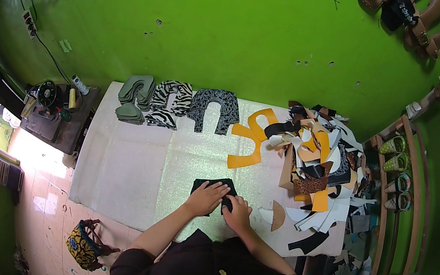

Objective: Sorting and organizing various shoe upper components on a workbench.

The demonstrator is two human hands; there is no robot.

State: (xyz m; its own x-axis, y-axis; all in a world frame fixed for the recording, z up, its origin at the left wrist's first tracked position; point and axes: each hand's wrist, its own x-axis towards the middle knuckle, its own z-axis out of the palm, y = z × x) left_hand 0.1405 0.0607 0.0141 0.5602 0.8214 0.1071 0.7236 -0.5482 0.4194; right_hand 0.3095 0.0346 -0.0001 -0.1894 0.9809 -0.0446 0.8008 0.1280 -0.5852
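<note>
A dark, flat cut piece of shoe material (217, 183) lies at the table's near edge, in front of my body. My left hand (208, 198) rests flat on top of it, its fingers stretched out toward the far right corner. Beside it, my right hand (236, 213) curls its fingers round the right side of the piece, with the thumb toward my left hand. Both hands cover much of the piece, so its full outline and whether it is a stack are hidden.
Along the table's (120, 168) far side sit grey-green pieces (136, 91), zebra-print pieces (182, 98), a patterned black U-shaped stack (215, 100) and yellow cutouts (248, 156). Mixed scraps (314, 167) are heaped at right. A sewing machine (48, 99) stands left; a shoe rack (396, 162) stands right.
</note>
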